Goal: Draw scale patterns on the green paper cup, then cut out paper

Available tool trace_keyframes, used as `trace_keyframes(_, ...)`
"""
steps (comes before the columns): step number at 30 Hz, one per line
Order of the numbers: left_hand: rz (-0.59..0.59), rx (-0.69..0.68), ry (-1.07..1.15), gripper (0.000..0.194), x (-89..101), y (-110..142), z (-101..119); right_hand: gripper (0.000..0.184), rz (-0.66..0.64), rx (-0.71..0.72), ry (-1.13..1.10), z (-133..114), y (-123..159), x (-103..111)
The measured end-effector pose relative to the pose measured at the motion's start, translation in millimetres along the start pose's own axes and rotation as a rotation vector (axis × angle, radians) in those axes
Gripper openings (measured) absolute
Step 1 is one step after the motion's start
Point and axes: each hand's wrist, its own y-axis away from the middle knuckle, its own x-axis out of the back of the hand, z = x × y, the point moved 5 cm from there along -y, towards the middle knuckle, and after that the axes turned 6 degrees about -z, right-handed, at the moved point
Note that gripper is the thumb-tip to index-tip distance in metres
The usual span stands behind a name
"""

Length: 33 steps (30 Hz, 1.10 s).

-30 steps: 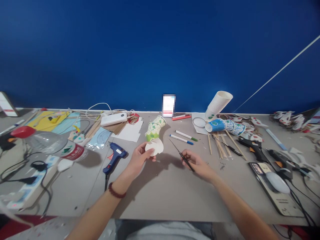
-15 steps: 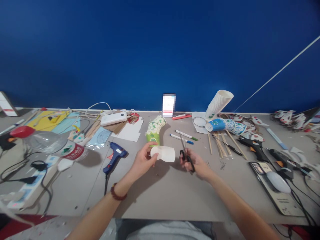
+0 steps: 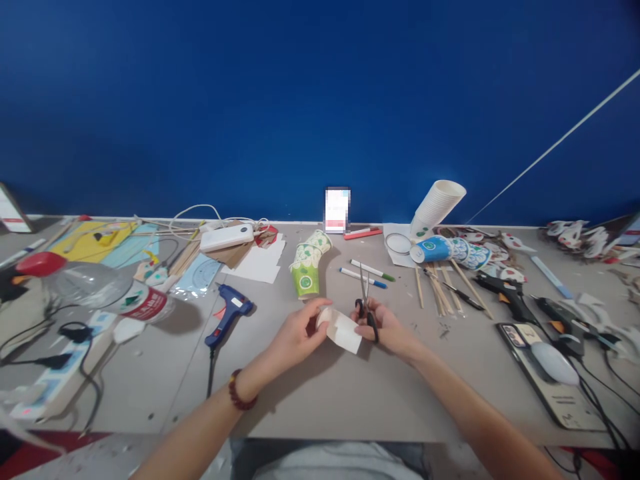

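Note:
Between the thumb and fingers of my left hand (image 3: 304,329) is a curved white paper piece (image 3: 345,335), tilted down to the right. My right hand (image 3: 384,325) is closed round the black handles of a pair of scissors (image 3: 365,303), whose blades point away from me and look slightly apart. Its fingertips reach the right edge of the paper piece. Just beyond the hands, green-and-white patterned paper cups (image 3: 306,270) lie joined in a bent row. A blue marker (image 3: 364,278) and a green marker (image 3: 373,270) lie to their right.
A blue glue gun (image 3: 229,312) and a plastic bottle (image 3: 120,290) lie on the left, near a power strip (image 3: 75,367). Stacked white cups (image 3: 436,210), blue cups (image 3: 453,251) and wooden sticks (image 3: 443,290) are at right. A phone (image 3: 547,393) lies near the front edge.
The paper piece has turned and moved slightly right and toward me. My right hand has come left with the scissors, up to the paper's edge. The green cups are no longer covered by my left hand.

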Motion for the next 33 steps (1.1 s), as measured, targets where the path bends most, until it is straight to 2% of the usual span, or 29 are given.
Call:
trace_keyframes(5, 0.087, 0.004, 0.029, 0.034, 5.0, -2.3, 0.6, 0.045, 0.053, 0.017, 0.024, -1.0, 0.3, 4.1)
trace_keyframes(10, 0.130, -0.073, -0.023, 0.031, 4.0, -3.5, 4.7, 0.046, 0.096, -0.004, 0.037, -4.9, 2.0, 3.0)
trace_keyframes(14, 0.145, -0.082, -0.030, 0.027, 2.9, -3.0, 4.0, 0.044, 0.102, -0.010, 0.044, -7.4, 3.0, 1.3)
trace_keyframes(22, 0.113, -0.150, -0.087, 0.023, 2.4, -2.1, 5.9, 0.040, 0.041, -0.062, -0.029, -6.0, 1.6, 3.8)
trace_keyframes(27, 0.141, -0.155, -0.131, 0.023, 2.7, -1.2, 3.1, 0.040, -0.004, -0.028, -0.030, -5.7, 1.3, 0.6)
trace_keyframes(33, 0.149, -0.229, -0.215, 0.027, 0.5, 0.8, 5.4, 0.042, -0.043, 0.023, 0.038, -2.3, 1.5, -4.7)
